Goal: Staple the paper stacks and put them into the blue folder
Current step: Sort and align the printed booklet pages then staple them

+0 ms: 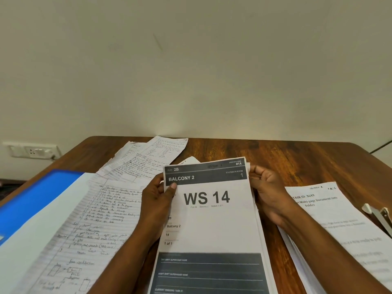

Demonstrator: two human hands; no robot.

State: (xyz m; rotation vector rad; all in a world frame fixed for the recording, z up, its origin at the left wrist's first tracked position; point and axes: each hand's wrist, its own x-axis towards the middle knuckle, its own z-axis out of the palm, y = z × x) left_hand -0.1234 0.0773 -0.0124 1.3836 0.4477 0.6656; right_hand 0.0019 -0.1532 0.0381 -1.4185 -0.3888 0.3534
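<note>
Head view of a wooden worktop [286,164] set against a plain wall. At centre, a paper stack [212,221] is held between both hands; its top sheet reads "BALCONY 2" and "WS 14", with a dark band across the head and another near the foot. The left hand [156,204] grips the stack's left edge near the top, thumb pressed onto the dark header band and the other fingers curled behind the sheets. The right hand [268,194] holds the right edge near the upper corner, its fingers [257,171] bent around the sheet edges. To the left lies the open blue folder [36,200], with handwritten lined pages [95,225] resting on its inner face. More handwritten sheets [146,160] lie fanned out beyond these, towards the wall. To the right, a second paper stack [331,221] of printed pages lies flat on the worktop, just beside the right forearm. A stapler [379,215] sits at the right edge of view, touching that second stack. A wall socket [31,150] appears at far left.
</note>
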